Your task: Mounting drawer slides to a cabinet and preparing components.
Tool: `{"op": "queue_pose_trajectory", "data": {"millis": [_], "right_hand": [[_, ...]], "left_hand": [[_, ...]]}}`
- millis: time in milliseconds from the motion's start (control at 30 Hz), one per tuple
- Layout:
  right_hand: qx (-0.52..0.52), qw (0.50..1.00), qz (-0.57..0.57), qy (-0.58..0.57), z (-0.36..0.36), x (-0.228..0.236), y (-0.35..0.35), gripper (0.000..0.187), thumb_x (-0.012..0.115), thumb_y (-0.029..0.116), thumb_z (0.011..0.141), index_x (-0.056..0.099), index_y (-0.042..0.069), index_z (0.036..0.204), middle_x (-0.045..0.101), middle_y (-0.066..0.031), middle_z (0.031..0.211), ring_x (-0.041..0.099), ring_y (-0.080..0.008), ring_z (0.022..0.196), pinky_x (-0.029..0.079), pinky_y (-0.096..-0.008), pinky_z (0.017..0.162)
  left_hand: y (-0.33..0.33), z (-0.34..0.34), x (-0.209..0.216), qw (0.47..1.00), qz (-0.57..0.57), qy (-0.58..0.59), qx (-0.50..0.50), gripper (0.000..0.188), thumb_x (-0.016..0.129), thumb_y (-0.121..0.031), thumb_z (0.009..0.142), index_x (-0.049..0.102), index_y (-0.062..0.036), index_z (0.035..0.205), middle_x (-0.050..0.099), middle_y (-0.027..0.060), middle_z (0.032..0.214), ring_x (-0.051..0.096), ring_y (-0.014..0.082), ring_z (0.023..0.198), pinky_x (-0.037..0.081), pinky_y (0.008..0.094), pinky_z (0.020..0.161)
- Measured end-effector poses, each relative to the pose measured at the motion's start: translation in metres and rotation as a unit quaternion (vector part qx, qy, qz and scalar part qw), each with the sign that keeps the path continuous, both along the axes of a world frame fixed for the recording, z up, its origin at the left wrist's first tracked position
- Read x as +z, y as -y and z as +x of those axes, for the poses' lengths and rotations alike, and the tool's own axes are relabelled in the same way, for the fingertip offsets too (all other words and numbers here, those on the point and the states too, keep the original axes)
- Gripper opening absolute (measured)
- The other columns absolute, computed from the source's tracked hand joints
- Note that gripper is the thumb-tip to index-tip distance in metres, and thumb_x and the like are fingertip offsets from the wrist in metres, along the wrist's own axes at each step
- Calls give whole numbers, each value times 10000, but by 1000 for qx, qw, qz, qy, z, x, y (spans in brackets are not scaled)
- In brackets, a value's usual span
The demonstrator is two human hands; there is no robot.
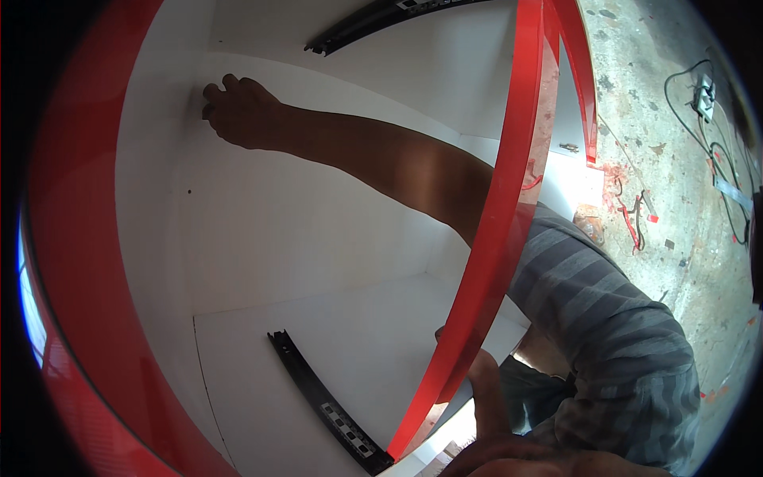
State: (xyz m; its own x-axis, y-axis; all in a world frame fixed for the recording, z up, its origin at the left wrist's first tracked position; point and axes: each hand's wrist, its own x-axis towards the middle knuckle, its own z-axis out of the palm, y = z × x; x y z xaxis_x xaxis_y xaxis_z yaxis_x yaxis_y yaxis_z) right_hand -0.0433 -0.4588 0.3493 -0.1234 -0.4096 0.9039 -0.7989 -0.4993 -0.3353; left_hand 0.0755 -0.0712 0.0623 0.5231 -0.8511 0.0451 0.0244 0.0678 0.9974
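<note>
My right hand [238, 115] reaches deep into a white cabinet compartment, its fingers bent at the far left corner against the white side panel [155, 183]. Whatever it may hold there is hidden in shadow. Bare forearm and grey striped sleeve pass behind a red cabinet edge [501, 199]. Lower down, my left hand [483, 378] is wrapped round that same edge, with a fingertip showing on its inner side. A black drawer slide [330, 405] is fixed along the lower white panel [270, 374]. Another black slide [373, 24] lies along the upper panel.
A broad red cabinet face [75, 199] curves down the left side. On the right, the stained concrete floor [644, 103] carries a power strip [704, 97] with dark cables and red scraps [632, 226]. Small metal hardware [569, 148] lies near the red edge.
</note>
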Motion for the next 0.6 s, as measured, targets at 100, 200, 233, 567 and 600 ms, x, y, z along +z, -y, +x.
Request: {"op": "queue_pose_trajectory", "data": {"millis": [100, 200, 233, 567, 600], "right_hand": [[88, 995, 46, 10, -21, -1, -7, 284, 629, 114, 865, 683, 61, 1138, 615, -174, 1129, 586, -318, 964, 504, -416, 800], [112, 992, 62, 5, -23, 1, -12, 287, 621, 111, 868, 680, 48, 1141, 622, -187, 1120, 585, -328, 964, 498, -436, 815], [106, 992, 63, -4, -23, 1, -12, 273, 627, 113, 865, 684, 52, 1125, 620, -176, 1119, 584, -322, 960, 500, -424, 804], [33, 995, 52, -80, -6, 21, -4, 139, 684, 138, 834, 722, 89, 959, 604, -63, 1104, 578, -263, 921, 520, -302, 688], [23, 995, 52, -87, -5, 21, 0, 126, 690, 140, 831, 725, 93, 942, 603, -51, 1103, 577, -257, 917, 522, -290, 677]], "left_hand": [[3, 6, -10, 999, -12, -28, 34, 158, 675, -160, 934, 645, -6, 946, 662, 57, 989, 620, 147, 932, 475, 297, 860], [2, 4, -9, 999, 6, -19, 40, 183, 682, -183, 934, 641, -6, 956, 657, 51, 1001, 613, 140, 923, 472, 290, 854], [3, 1, -7, 999, 13, -14, 37, 193, 681, -189, 935, 642, -4, 974, 655, 50, 1017, 612, 137, 918, 471, 287, 849], [8, -7, 7, 1000, -30, -6, 2, 177, 623, -111, 938, 651, 18, 1055, 654, 63, 1084, 585, 145, 1027, 422, 304, 940], [6, -11, 11, 1000, -14, 10, 9, 176, 627, -113, 938, 652, 16, 1054, 655, 60, 1081, 588, 142, 1022, 425, 303, 933]]}}
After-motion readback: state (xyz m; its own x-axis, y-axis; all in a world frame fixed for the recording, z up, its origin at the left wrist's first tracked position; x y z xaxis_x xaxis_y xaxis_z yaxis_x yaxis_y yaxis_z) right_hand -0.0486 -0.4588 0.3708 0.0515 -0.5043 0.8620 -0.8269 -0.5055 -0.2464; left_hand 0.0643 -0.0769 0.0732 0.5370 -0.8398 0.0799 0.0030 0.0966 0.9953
